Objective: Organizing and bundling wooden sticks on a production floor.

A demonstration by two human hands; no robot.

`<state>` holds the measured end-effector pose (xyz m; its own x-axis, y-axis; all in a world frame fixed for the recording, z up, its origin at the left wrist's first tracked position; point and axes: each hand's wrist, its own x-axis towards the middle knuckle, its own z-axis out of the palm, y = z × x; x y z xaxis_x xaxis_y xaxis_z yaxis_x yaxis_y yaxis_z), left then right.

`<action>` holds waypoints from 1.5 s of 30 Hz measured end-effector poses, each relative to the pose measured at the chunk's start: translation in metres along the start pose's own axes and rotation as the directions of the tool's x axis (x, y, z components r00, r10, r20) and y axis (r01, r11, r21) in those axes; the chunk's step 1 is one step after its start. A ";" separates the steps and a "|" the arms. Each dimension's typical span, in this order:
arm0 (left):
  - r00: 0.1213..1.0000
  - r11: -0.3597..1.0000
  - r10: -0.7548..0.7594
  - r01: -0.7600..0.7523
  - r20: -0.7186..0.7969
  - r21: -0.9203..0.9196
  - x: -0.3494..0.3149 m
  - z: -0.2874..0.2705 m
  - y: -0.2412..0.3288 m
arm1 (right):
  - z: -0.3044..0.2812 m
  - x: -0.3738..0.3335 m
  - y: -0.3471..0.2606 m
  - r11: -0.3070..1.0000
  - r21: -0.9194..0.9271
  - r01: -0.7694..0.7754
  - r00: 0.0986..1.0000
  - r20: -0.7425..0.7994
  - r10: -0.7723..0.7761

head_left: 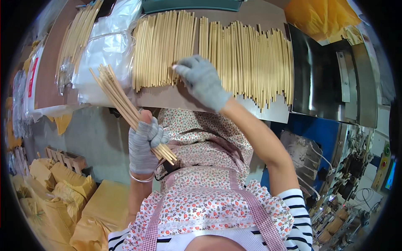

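Across the bench (161, 94), loose wooden chopsticks (161, 48) are lying in a row, their long axes pointing away from you. Your right hand (203, 81), the nearer, is showing curled fingers over their closer ends; whether it is pinching any, I cannot tell. Your left hand (144, 144) is clasping a chopstick bundle (119, 98) slanting forward and leftward.

No writing or numbers — none readable.

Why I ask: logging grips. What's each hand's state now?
Left hand: closed, holding a stick bundle.
Right hand: at the laid-out sticks; grip cannot be told.
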<state>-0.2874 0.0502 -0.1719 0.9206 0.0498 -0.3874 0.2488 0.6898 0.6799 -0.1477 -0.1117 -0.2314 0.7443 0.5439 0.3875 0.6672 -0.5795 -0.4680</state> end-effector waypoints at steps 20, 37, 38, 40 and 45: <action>0.974 0.969 -0.210 0.218 -0.079 0.118 0.012 -0.014 -0.019 | -0.038 -0.028 -0.045 0.883 -0.040 0.468 0.876 0.152 -0.458; 0.958 0.960 -0.278 0.277 -0.063 -0.028 0.011 -0.012 -0.026 | -0.025 -0.065 -0.080 0.863 0.245 0.442 0.879 0.074 -0.471; 0.968 0.971 -0.240 0.240 -0.072 -0.003 0.011 -0.011 -0.024 | -0.020 -0.065 -0.082 0.749 0.198 0.632 0.743 0.120 -0.658; 0.976 0.983 -0.175 0.166 -0.129 -0.075 0.013 -0.012 -0.018 | -0.016 -0.064 -0.084 0.773 0.200 0.602 0.776 0.081 -0.625; 0.990 0.996 -0.080 0.074 -0.113 -0.055 0.009 -0.022 0.004 | -0.031 -0.043 -0.073 0.773 0.329 0.542 0.789 0.117 -0.603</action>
<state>-0.2847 0.0693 -0.1864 0.8576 0.0757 -0.5087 0.2994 0.7307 0.6136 -0.2274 -0.1121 -0.1896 0.1816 0.8496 0.4953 0.9094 0.0466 -0.4133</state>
